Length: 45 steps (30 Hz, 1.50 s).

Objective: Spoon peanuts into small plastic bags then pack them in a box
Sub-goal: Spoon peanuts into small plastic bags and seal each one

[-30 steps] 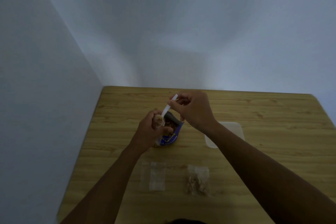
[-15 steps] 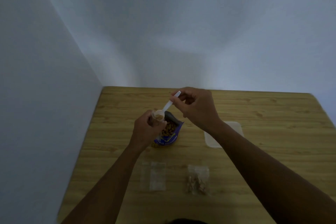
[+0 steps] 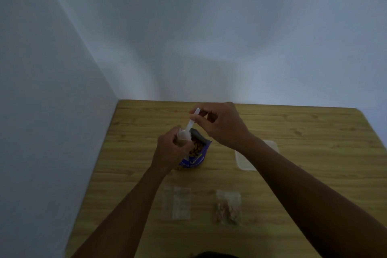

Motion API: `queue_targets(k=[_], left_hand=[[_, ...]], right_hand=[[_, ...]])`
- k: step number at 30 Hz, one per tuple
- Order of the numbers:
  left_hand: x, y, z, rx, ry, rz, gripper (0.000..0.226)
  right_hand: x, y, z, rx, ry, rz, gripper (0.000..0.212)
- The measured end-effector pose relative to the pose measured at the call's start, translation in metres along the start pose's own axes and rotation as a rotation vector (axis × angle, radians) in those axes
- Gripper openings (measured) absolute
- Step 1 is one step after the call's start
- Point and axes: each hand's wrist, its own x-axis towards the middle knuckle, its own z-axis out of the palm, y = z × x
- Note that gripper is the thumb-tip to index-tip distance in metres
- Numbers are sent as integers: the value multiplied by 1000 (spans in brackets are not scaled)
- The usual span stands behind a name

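My left hand point(image 3: 170, 150) holds a small clear plastic bag point(image 3: 181, 140) with peanuts in it, mouth up. My right hand point(image 3: 222, 124) pinches the handle of a white plastic spoon point(image 3: 189, 124), whose bowl sits at the mouth of that bag. Just behind my left hand stands an open blue peanut packet point(image 3: 196, 154) with peanuts showing inside. A translucent plastic box point(image 3: 245, 160) lies on the table to the right, partly hidden by my right forearm.
On the wooden table point(image 3: 314, 144) near me lie an empty small bag point(image 3: 178, 203) and a small bag filled with peanuts point(image 3: 227, 207). Walls close off the left and far sides of the table.
The spoon rose out of the blue packet with peanuts and moved left to the mouth of the small bag in my left hand, then tipped there.
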Motion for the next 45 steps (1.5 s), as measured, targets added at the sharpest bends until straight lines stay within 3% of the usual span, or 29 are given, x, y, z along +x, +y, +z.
queue_targets(k=[4, 8, 10, 13, 18, 21, 27, 39, 45], left_hand=[[-1, -3, -2, -16, 24, -9, 22], [-1, -7, -15, 13, 108, -10, 23], [-2, -12, -24, 39, 132, -28, 24], [-4, -24, -35, 112, 114, -2, 19], [-9, -38, -36, 145, 18, 51, 33], [-10, -44, -32, 157, -42, 7, 49], [-12, -46, -29, 180, -57, 34, 41], [-12, -53, -30, 153, -50, 21, 44], [-13, -52, -32, 127, -63, -5, 43]], right_hand=[[3, 1, -4, 74, 111, 30, 13], [0, 16, -5, 268, 343, 214, 12], [-8, 32, 3, 247, 384, 309, 11], [-28, 56, 25, 48, 276, 361, 9], [-56, 73, 60, -91, 178, 373, 12], [-64, 74, 71, -60, 182, 416, 13], [-66, 76, 72, 20, 172, 523, 14], [-64, 60, 80, 61, 105, 477, 11], [-64, 68, 89, 183, 170, 633, 12]])
